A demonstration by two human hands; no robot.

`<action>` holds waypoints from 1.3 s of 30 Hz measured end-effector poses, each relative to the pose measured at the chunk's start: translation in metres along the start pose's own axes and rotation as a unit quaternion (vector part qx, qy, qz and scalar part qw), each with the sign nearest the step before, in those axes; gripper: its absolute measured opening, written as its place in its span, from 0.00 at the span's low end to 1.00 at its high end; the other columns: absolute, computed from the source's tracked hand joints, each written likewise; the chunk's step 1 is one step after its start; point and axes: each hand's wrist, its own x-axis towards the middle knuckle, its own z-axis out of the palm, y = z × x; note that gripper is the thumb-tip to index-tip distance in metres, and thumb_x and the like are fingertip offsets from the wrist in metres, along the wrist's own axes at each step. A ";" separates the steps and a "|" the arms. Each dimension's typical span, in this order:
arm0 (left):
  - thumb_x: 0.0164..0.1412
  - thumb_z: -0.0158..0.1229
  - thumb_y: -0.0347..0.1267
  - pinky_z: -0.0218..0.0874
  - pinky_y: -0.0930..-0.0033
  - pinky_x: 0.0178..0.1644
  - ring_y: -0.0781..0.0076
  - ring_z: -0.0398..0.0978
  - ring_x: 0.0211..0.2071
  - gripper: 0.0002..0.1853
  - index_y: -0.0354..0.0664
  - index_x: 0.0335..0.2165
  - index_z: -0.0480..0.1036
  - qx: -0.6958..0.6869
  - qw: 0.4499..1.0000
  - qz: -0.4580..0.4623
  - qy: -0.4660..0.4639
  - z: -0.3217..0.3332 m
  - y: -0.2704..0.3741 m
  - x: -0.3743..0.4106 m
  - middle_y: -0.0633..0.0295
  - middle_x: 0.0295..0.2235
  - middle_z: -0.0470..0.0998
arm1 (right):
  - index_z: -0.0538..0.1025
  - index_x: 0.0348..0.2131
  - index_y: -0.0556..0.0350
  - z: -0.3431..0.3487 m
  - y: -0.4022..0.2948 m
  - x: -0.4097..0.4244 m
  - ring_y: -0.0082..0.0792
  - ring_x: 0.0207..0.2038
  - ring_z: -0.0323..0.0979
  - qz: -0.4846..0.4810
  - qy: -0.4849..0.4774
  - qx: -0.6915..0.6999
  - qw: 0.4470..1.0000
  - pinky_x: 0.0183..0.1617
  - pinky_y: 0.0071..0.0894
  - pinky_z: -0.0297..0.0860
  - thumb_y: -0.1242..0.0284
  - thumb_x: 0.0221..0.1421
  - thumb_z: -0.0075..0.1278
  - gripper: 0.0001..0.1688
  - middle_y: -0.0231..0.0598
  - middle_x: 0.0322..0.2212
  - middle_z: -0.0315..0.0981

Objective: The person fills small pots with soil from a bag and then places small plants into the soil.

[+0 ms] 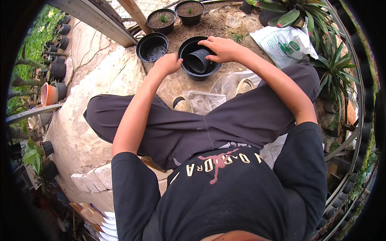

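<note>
A large black plastic plant pot [200, 76] stands on the ground before me, with a smaller black pot [197, 58] lying tilted inside it. My right hand [221, 49] reaches over the large pot's right rim, thumb at the smaller pot's edge and fingers spread above it; whether it grips the small pot is unclear. My left hand [169, 63], fingers curled, is at the left rim of the large pot; its fingertips are partly hidden. Just behind that hand, to the left, stands another black pot [152, 47] with no soil or plant in it.
Two soil-filled pots with small grassy plants, one [162, 21] left and one [190, 12] right, stand beyond. A white printed sack [279, 45] leans at right beside spiky plants [334, 60]. Clear plastic sheeting [208, 101] lies between my shoes. A wooden post [99, 22] rises at upper left.
</note>
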 end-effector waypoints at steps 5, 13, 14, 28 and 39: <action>0.63 0.49 0.45 0.65 0.49 0.51 0.44 0.75 0.46 0.22 0.35 0.41 0.74 0.001 1.000 -0.003 -0.008 -0.003 0.011 -0.001 0.40 0.41 0.77 | 0.67 0.56 0.48 0.037 -0.028 0.013 0.52 0.46 0.73 0.057 -0.010 -0.036 0.998 0.46 0.46 0.72 0.61 0.54 0.55 0.32 0.51 0.43 0.71; 0.64 0.48 0.44 0.65 0.48 0.51 0.43 0.75 0.45 0.22 0.34 0.40 0.73 -0.007 1.000 0.001 0.005 0.000 0.005 -0.005 0.39 0.40 0.77 | 0.72 0.50 0.47 0.042 0.011 0.026 0.48 0.42 0.76 0.089 0.095 0.026 0.991 0.44 0.46 0.73 0.75 0.51 0.50 0.24 0.45 0.37 0.77; 0.64 0.48 0.44 0.65 0.48 0.51 0.43 0.75 0.45 0.22 0.34 0.40 0.73 -0.007 1.000 0.005 0.003 0.001 0.007 -0.003 0.39 0.40 0.77 | 0.71 0.50 0.48 0.044 0.017 0.026 0.48 0.42 0.76 0.098 0.099 0.044 0.989 0.44 0.46 0.73 0.73 0.53 0.50 0.23 0.46 0.37 0.77; 0.65 0.46 0.41 0.66 0.46 0.49 0.42 0.76 0.43 0.20 0.32 0.39 0.72 -0.008 1.000 0.025 0.016 0.003 0.005 -0.002 0.37 0.38 0.78 | 0.60 0.63 0.58 0.052 -0.013 0.021 0.53 0.54 0.65 0.085 -0.046 -0.030 0.995 0.57 0.46 0.66 0.47 0.53 0.45 0.47 0.56 0.53 0.65; 0.67 0.43 0.40 0.62 0.44 0.48 0.37 0.73 0.44 0.19 0.32 0.37 0.69 -0.041 0.999 0.027 0.018 0.006 0.002 -0.001 0.35 0.37 0.76 | 0.60 0.63 0.52 0.035 -0.015 0.027 0.54 0.51 0.66 0.069 0.052 0.054 0.995 0.56 0.46 0.65 0.51 0.44 0.58 0.52 0.52 0.53 0.64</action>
